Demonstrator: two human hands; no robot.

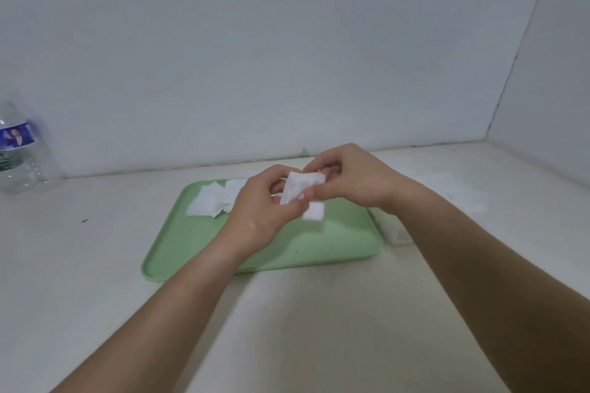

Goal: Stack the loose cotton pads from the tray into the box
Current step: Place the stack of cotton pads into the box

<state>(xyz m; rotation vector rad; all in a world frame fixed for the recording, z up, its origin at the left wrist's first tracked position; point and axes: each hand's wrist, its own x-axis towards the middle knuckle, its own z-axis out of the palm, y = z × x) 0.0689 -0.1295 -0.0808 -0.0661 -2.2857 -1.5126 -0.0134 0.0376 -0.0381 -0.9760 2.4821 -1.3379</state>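
Above the pale green tray (319, 242), my left hand (258, 214) and my right hand (351, 179) together pinch a small bunch of white square cotton pads (301, 190). One pad hangs lower from the bunch. Several loose cotton pads (210, 199) lie on the tray's far left corner. A white box (397, 234) sits just right of the tray, mostly hidden behind my right forearm.
A clear plastic water bottle (19, 153) with a blue label stands at the far left by the wall. A clear plastic wrapper (453, 188) lies on the white table at the right. White walls close in the back and right side.
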